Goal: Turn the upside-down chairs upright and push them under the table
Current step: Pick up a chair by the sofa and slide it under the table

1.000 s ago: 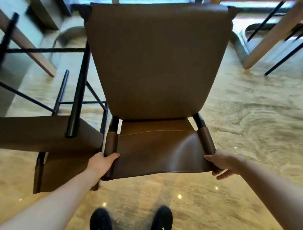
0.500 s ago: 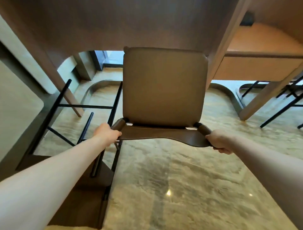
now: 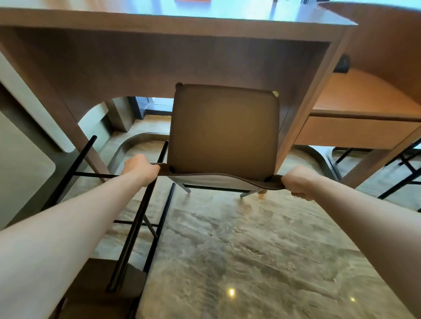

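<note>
With the left hand (image 3: 139,167) and right hand (image 3: 299,182) each gripping an end of the chair (image 3: 224,129) backrest, push evenly, keeping it straight under the counter (image 3: 173,22) ahead.

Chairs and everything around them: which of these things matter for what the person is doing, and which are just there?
Part of the job:
- upright brown chair, gripped by left hand and right hand
- upside-down chair at left, black legs up
- wooden table

Just there:
- neighbouring table
- orange item on the tabletop
- marble floor
</note>
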